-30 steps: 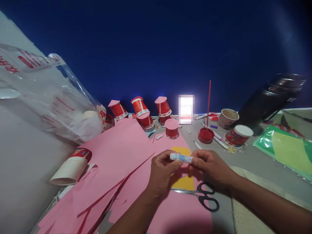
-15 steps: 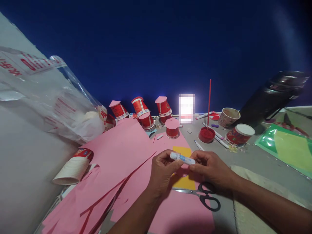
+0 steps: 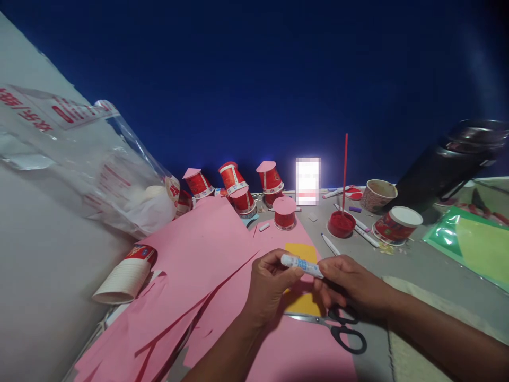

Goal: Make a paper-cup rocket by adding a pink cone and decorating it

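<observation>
Two hands, one glue stick

I have the glue stick (image 3: 301,264) pinched at both ends, in the air above the yellow paper (image 3: 304,303). My left hand (image 3: 267,286) grips its left end between thumb and fingers; my right hand (image 3: 356,284) is clamped on the other end, so the pair are joined only through the tube, which slopes slightly down to my right. Blue print shows along its white side.

Beneath my wrists, the scissors (image 3: 320,320) lie along the near edge of the yellow paper, black handles reaching past the pink sheet (image 3: 306,353) under it, one ring partly hidden below my right hand. Beyond my fingers stands an upturned red paper cup (image 3: 284,220) topped by a pink paper disc (image 3: 284,206), with a small white cylinder (image 3: 264,227) lying just beside it. To the right are a marker (image 3: 330,244) and a round red container (image 3: 341,227) with a thin red stick (image 3: 345,170) upright in it.
</observation>
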A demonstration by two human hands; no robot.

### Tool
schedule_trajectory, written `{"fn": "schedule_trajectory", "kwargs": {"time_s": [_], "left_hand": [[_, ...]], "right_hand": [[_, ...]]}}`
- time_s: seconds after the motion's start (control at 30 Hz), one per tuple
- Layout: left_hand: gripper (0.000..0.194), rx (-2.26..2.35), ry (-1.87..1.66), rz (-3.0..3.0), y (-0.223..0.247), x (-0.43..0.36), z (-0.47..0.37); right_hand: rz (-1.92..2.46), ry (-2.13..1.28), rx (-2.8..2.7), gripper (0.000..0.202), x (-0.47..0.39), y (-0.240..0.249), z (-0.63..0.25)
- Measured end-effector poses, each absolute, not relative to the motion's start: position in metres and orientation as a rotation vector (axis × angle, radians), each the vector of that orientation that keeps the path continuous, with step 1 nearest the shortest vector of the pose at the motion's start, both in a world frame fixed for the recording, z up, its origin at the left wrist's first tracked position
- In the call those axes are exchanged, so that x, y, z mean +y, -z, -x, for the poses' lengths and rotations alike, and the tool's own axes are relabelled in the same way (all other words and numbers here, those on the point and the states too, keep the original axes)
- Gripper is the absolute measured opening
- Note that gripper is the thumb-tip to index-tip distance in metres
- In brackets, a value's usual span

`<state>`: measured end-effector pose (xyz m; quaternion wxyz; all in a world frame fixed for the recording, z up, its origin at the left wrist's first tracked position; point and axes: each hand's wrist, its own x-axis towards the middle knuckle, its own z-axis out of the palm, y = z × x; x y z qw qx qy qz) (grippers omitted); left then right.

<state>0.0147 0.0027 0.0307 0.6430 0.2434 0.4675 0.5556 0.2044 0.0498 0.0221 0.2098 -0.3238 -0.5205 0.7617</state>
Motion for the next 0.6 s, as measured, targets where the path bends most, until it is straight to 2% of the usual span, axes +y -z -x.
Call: {"fn": "schedule_trajectory", "kwargs": {"time_s": [0.17, 0.33, 0.6], "left_hand": [[0.026, 1.097, -1.285, -0.569, -0.0335, 0.0017, -0.0166], [0.027, 1.105, -1.28, -0.553, -0.0323, 0.0017, -0.0165], [0.027, 1.062, -1.293, -0.568, -0.0294, 0.0032, -0.0162]], "right_hand": [[0.882, -2.133, -1.224, 0.052, 0.0491, -0.0191, -0.2032], [1.011, -2.044, -1.174, 0.052, 0.048, -0.0238, -0.2019], [0.969, -2.054, -1.233, 0.049, 0.0491, -0.0221, -0.2033]]}}
